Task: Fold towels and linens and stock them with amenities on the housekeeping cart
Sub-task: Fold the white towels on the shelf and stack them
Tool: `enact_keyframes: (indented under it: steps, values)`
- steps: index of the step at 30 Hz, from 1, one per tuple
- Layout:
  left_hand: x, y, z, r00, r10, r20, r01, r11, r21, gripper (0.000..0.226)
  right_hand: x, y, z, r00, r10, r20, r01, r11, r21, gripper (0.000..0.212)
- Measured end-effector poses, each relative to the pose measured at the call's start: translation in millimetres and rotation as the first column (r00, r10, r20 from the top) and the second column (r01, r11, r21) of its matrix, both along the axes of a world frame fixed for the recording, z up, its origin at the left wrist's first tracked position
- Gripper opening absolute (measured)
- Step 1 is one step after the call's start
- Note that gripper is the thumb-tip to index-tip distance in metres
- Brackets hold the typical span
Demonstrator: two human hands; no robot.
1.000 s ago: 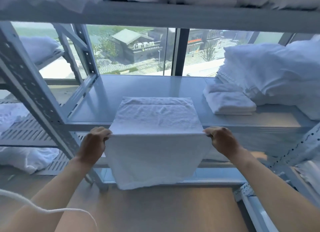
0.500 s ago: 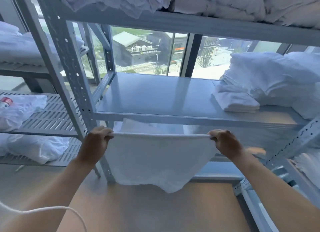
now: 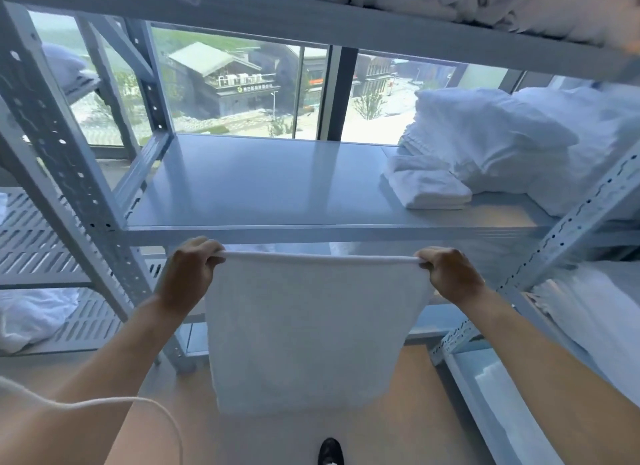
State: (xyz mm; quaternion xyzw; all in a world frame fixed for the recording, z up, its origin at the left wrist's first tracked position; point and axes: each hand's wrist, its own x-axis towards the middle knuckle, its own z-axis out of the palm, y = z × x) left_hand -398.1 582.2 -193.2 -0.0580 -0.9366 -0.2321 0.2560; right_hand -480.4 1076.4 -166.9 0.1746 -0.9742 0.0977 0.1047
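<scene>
Grey metal shelving (image 3: 311, 190) stands in front of a wide window, its middle shelf bare on the left and centre. At the far left a lower slotted shelf carries a crumpled white cloth (image 3: 31, 317). Nearer, the left hand (image 3: 188, 274) curls its fingers round one top corner of a white towel (image 3: 311, 329), which hangs free in the air just in front of the shelf edge, above the floor. The right hand (image 3: 446, 274) pinches the other top corner, so the upper edge is pulled taut and level; held this way the cloth drops flat, likely to line it up for a fold or to lay it on the shelf. To the right on the shelf lies a folded towel (image 3: 426, 187), beside a stack of pillows (image 3: 512, 135), probably where finished pieces collect.
</scene>
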Motion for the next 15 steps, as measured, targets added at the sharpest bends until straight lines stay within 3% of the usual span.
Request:
enact_keyframes:
  steps: [10,15]
  values:
    - [-106,30,-9,0.995,0.079,0.068,-0.077,0.997,-0.033,0.012,-143,19,-36,0.998,0.045,0.045,-0.043,0.998,-0.037,0.016]
    - [-138,33,-4,0.986,0.144,0.084,-0.139,0.989,-0.055,0.013,-219,11,-37,0.991,0.132,0.022,-0.131,0.990,-0.049,0.029]
